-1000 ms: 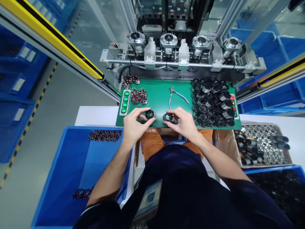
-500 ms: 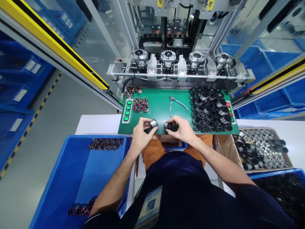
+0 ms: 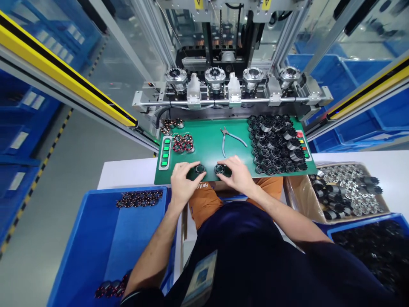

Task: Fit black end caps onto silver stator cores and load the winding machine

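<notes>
My left hand point(image 3: 185, 179) pinches a motor stator core point(image 3: 200, 169) with black insulation between thumb and fingers, low over the front of the green work plate point(image 3: 207, 147). Just to its right, a second black stator core point(image 3: 219, 169) sits in the grip of my right hand point(image 3: 238, 175). Both cores show their round open ends upward, a small gap between them. Blue-handled pliers point(image 3: 232, 140) lie behind them on the plate. Several copper-wound stators point(image 3: 183, 143) stand to the left. Stacked black stator cores point(image 3: 276, 145) cover the plate's right side.
Four-button green panel point(image 3: 165, 153) lies on the left edge. Behind the plate runs a winding machine with several metal holders point(image 3: 215, 76). A blue bin point(image 3: 124, 232) holds wound stators at left; a cardboard box point(image 3: 300, 194) of cores and rings stands at right.
Both cores have turned from lying sideways to upright, ends up, and come lower to the plate. My hands still hold them. The whole view has shifted slightly.
</notes>
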Available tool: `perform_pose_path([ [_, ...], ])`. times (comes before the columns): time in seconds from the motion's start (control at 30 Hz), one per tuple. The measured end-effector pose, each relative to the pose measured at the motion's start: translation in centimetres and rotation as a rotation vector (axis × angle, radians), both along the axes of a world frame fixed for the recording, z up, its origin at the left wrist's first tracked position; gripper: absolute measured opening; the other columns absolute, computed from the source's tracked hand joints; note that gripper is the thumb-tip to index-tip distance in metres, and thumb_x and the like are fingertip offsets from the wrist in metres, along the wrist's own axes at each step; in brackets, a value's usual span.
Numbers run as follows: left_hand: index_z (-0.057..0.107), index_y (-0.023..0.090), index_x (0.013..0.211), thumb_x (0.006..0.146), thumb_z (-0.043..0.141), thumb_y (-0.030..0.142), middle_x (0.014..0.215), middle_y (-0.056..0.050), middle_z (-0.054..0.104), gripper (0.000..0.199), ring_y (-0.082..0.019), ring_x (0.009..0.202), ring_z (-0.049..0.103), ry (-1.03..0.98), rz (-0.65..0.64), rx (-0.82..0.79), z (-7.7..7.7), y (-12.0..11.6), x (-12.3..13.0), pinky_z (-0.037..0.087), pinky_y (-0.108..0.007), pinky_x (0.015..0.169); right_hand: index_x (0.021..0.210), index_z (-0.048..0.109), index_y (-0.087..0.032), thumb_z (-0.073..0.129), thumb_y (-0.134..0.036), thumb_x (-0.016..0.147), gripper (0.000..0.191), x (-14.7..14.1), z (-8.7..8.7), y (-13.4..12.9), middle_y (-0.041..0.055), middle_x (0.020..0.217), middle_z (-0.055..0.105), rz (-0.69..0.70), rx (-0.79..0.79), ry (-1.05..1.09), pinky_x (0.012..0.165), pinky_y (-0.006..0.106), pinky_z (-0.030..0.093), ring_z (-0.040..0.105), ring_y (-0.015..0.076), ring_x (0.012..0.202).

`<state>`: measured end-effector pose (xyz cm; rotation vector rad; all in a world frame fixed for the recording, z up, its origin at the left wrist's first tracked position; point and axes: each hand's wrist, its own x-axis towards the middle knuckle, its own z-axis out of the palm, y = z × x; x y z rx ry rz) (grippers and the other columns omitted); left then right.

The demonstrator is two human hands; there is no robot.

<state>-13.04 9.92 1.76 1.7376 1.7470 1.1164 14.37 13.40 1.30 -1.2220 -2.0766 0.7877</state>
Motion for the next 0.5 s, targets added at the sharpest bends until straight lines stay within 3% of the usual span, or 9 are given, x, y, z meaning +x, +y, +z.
perform_pose_path([
  [0.13, 0.096, 0.032, 0.124, 0.096, 0.101, 0.036, 0.115, -0.009, 0.095, 0.029, -0.038, 0.119, 0.083, 0.107, 0.017, 0.008, -0.6, -0.7, -0.3, 0.075, -0.059, 0.112, 0.143, 0.084, -0.024, 0.093, -0.036, 0.11, 0.036, -0.4, -1.6, -0.4, 0.0129, 0.127, 0.085, -0.009, 0.002, -0.028, 0.112, 0.057, 0.069, 0.079, 0.0355, 0.124],
  [0.27, 0.095, 0.032, 0.121, 0.095, 0.101, 0.03, 0.111, -0.009, 0.095, 0.027, -0.039, 0.107, 0.085, 0.17, -0.018, 0.063, 0.0, -1.3, -0.1, 0.075, -0.06, 0.099, 0.137, 0.082, -0.021, 0.093, -0.038, 0.112, 0.032, -0.7, -1.3, -0.6, 0.0087, 0.124, 0.084, 0.013, 0.041, -0.066, 0.108, 0.05, 0.069, 0.081, 0.0295, 0.118],
  [0.37, 0.095, 0.033, 0.117, 0.094, 0.101, 0.025, 0.112, -0.007, 0.097, 0.025, -0.038, 0.1, 0.089, 0.181, -0.102, 0.113, 1.6, -0.4, 0.6, 0.075, -0.06, 0.095, 0.128, 0.084, -0.023, 0.101, -0.032, 0.104, 0.031, -0.1, 0.9, 0.3, 0.0092, 0.115, 0.086, 0.058, 0.089, -0.116, 0.099, 0.049, 0.069, 0.082, 0.0314, 0.11],
  [0.5, 0.095, 0.031, 0.129, 0.107, 0.092, 0.033, 0.133, -0.008, 0.098, 0.022, -0.035, 0.116, 0.093, 0.143, -0.166, 0.207, 6.4, 3.2, 2.0, 0.077, -0.058, 0.11, 0.134, 0.084, -0.026, 0.097, -0.032, 0.105, 0.033, 3.7, 6.9, 4.2, 0.0112, 0.125, 0.089, 0.107, 0.188, -0.169, 0.101, 0.051, 0.07, 0.084, 0.0328, 0.114],
])
